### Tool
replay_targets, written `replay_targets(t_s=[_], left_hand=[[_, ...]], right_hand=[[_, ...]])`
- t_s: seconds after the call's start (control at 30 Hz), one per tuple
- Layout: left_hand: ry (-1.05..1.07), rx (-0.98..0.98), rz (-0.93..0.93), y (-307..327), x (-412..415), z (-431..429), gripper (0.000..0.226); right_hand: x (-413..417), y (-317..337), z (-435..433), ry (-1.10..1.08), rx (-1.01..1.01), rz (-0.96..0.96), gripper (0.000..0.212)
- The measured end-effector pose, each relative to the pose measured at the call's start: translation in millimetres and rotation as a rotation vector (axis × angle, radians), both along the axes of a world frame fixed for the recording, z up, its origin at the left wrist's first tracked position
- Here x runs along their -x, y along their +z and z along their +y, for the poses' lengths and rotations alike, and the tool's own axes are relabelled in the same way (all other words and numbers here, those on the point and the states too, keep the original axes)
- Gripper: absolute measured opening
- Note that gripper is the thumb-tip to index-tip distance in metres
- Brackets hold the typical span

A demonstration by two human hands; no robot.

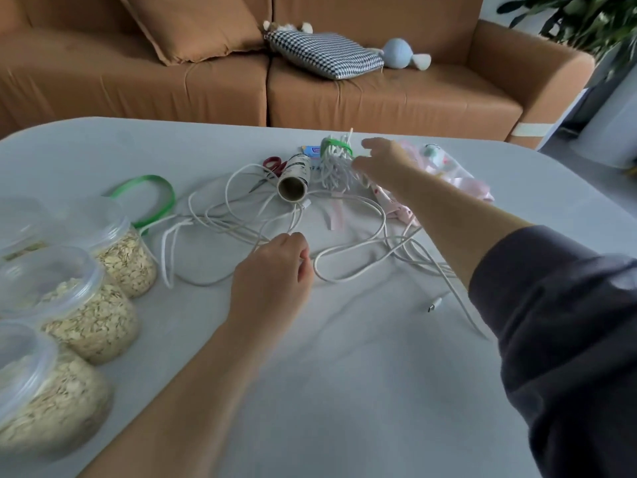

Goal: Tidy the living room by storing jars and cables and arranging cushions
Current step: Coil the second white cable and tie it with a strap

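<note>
At the grey surface [344,391], my left hand [272,270] is curled on a strand of the loose cables [348,243], a white tangle spread across the middle. My right hand [382,163] is released, fingers spread just beside the tied cable bundle [336,160] with its green band; blur hides whether it touches. The danger, as I judge it, lies in the knot. A pull on one strand could drag the whole tangle, roll the cardboard tube [293,181] lying on the loops, or snag the scissors [272,165] behind it. A plug end [436,305] lying free near my right forearm could whip across the cloth. My left forearm passes near the jars [89,312] on the left, so a careless sweep could knock one over. Three of those jars stand in a row, each lidded in clear plastic and filled with oats; a further lid at the far left is too blurred to read. The tube is empty, its open end facing me. A clear bag [444,163] beyond my right hand holds pink items I cannot make out. The cushions [324,55] sit on the sofa [379,98], not yet arranged.
</note>
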State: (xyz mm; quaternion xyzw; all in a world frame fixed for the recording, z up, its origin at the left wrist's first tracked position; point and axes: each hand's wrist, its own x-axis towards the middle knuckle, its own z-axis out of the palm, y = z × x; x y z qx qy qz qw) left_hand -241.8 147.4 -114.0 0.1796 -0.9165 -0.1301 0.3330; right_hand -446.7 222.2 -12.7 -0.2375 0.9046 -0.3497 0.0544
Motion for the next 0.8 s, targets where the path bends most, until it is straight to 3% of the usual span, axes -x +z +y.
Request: replay_targets(t_s=[0.13, 0.27, 0.33, 0.43, 0.5, 0.57, 0.67, 0.8], left_hand=[[-0.096, -0.024, 0.005, 4.5, 0.9, 2.3, 0.003], [-0.344, 0.067, -0.065, 6.1, 6.7, 14.1, 0.033], [-0.392, 0.124, -0.117, 5.0, 9.1, 20.6, 0.032], [-0.283, 0.176, -0.133, 3.6, 10.9, 19.6, 0.008], [-0.176, 0.183, -0.133, 3.8, 9.2, 19.6, 0.016], [-0.107, 0.191, -0.137, 3.2, 7.9, 19.5, 0.015], [-0.037, 0.204, -0.136, 6.7, 5.6, 23.1, 0.008], [0.003, 0.175, -0.123, 9.3, 2.3, 29.1, 0.005]], right_hand=[[-24.7, -8.7, 44.1, -0.003, -0.078, 0.126, 0.037], [-52.7, -33.2, 107.2, -0.041, -0.149, 0.334, 0.025], [-71.1, -37.4, 129.4, -0.02, -0.069, 0.435, 0.028], [-94.7, -47.6, 155.0, 0.229, -0.112, 0.484, 0.042], [-99.5, -62.2, 168.8, 0.353, -0.319, 0.531, 0.047], [-97.7, -75.4, 176.6, 0.339, -0.401, 0.536, 0.039], [-94.8, -83.1, 176.4, 0.174, -0.298, 0.648, 0.014], [-96.8, -85.0, 167.0, 0.077, -0.088, 0.787, 0.004]])
